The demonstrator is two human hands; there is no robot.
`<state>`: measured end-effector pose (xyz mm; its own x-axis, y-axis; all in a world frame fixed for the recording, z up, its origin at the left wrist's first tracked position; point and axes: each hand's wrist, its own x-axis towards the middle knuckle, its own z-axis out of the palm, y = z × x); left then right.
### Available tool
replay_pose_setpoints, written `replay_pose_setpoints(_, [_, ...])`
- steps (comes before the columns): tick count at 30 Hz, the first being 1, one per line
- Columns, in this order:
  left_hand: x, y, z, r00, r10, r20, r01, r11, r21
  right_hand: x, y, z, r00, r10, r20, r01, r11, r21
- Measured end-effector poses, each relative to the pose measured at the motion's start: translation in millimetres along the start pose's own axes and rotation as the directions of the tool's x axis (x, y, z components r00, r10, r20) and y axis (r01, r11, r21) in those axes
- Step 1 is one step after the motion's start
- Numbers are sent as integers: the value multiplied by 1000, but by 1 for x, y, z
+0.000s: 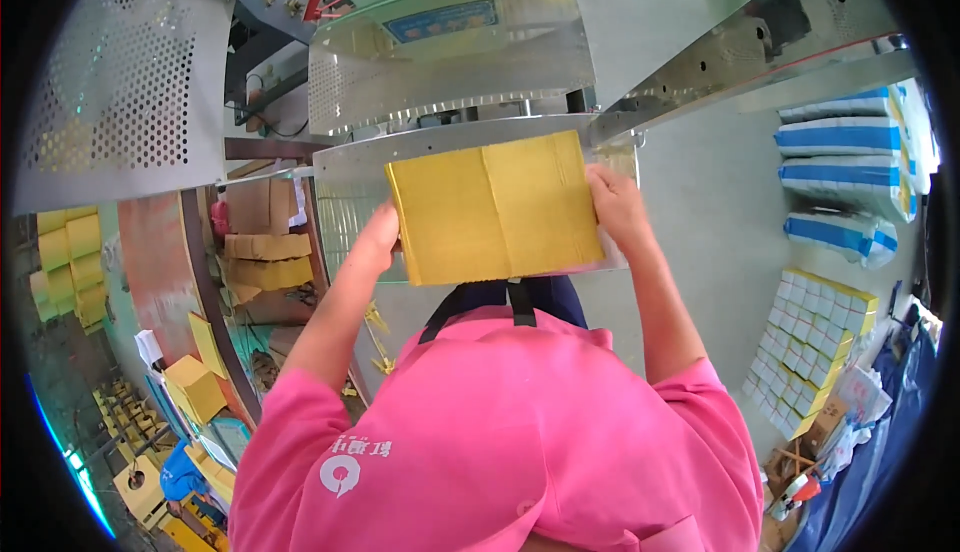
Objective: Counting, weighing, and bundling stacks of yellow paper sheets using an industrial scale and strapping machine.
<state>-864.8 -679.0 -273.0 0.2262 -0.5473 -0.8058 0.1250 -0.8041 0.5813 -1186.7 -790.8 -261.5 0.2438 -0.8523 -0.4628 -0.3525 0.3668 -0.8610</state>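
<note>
A thick yellow rectangular bundle [498, 208], which looks like stacked paper or card with a crease down its middle, is held level in front of my waist. My left hand [379, 234] grips its left edge, the fingers partly hidden beneath it. On the opposite edge my right hand [617, 202] is closed, its fingertips out of sight behind the bundle. Just beyond and below lies a shiny metal machine bed [350, 160], under the near side of a clear cover [450, 62].
A perforated metal panel [130, 82] stands at left, a steel beam [740, 57] at upper right. Blue-and-white packs [840, 139] and a yellow-edged stack [812, 347] sit on the right-hand floor. Cardboard [268, 257] fills a shelf at left; another person [183, 474] is lower left.
</note>
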Motion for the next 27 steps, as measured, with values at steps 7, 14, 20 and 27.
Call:
replay_pose_setpoints(7, [-20, -1, 2, 995, 81, -50, -87, 989, -122, -6, 19, -2, 1000, 6, -7, -4, 980, 197])
replay_pose_setpoints(14, [-17, -40, -11, 949, 289, -123, -300, 950, -82, -16, 48, 8, 970, -226, -85, 238, 952, 192])
replay_pose_setpoints(20, [9, -58, 1, 868, 466, -169, -474, 880, -10, -34, 25, 15, 987, -161, -14, 149, 870, 469])
replay_pose_setpoints(27, [-9, -47, 47, 899, 438, -23, -302, 580, -757, -31, 31, 41, 991, -131, -2, 105, 787, 608])
